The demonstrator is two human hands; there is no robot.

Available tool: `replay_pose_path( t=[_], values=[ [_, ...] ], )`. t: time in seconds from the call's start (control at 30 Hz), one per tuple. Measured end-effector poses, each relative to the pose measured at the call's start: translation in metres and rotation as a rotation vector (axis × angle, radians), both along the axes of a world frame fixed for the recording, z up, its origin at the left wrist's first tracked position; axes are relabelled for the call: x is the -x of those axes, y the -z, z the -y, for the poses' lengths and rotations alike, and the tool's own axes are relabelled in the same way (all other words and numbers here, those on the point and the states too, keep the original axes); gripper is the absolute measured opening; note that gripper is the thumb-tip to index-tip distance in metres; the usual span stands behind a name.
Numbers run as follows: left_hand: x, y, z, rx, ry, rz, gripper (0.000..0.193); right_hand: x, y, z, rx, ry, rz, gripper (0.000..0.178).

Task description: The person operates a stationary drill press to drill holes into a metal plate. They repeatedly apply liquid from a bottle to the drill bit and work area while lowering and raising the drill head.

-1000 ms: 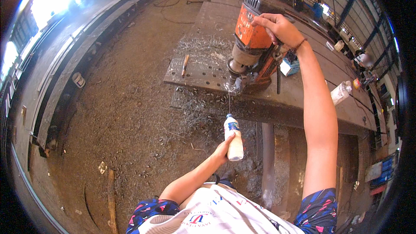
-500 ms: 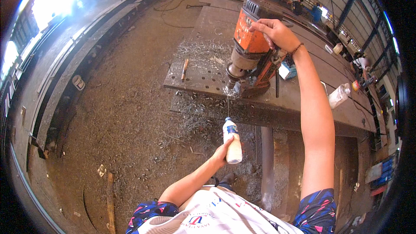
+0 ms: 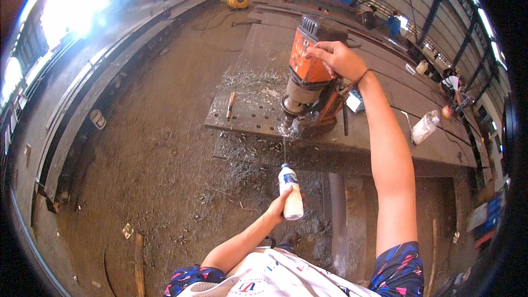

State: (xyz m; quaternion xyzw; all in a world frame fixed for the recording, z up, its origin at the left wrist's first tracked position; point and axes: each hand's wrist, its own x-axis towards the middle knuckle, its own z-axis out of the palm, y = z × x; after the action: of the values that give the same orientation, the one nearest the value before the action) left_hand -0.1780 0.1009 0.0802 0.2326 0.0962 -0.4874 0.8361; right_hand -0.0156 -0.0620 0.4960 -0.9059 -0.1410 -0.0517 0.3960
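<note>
My left hand [image 3: 279,207] is wrapped round a clear plastic squeeze bottle [image 3: 291,195] of milky liquid, tilted with its blue-topped nozzle pointing away from me. A thin line, a jet or a tube, runs from the nozzle to the cutter of an orange magnetic drill [image 3: 309,60]. This drill stands on a steel plate [image 3: 250,114] with a row of holes along its near edge. Up beside the orange housing, the fingers of my right hand [image 3: 340,61] are curled together; what they grip, if anything, is hidden. Below that hand a dark feed lever [image 3: 345,120] hangs down.
Metal shavings [image 3: 242,81] cover part of the plate, where a marker-like stick [image 3: 230,104] lies. Right of the drill are a small box [image 3: 355,100] and a whitish plastic container [image 3: 425,127]. Swarf litters the floor below. Other people work farther back, including one [image 3: 454,83] at right.
The whole view has shifted, so drill, bottle and both hands sit slightly lower and more to the left. Both hands keep their grip and place relative to the drill.
</note>
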Motion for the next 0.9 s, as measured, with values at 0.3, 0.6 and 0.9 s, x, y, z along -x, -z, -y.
replay_pose_path(
  t=[0.3, 0.6, 0.9],
  values=[
    [-0.001, 0.001, -0.002, -0.012, -0.018, 0.041, 0.053, -0.005, -0.001, 0.000, 0.019, -0.025, 0.004, 0.035],
    [0.002, -0.002, -0.003, -0.071, -0.002, 0.019, 0.054, -0.004, 0.004, 0.003, 0.029, -0.019, 0.049, 0.037],
    [0.002, 0.002, -0.003, -0.041, -0.009, 0.017, 0.054, -0.001, 0.003, 0.000, 0.054, -0.009, 0.047, 0.035]
  ],
)
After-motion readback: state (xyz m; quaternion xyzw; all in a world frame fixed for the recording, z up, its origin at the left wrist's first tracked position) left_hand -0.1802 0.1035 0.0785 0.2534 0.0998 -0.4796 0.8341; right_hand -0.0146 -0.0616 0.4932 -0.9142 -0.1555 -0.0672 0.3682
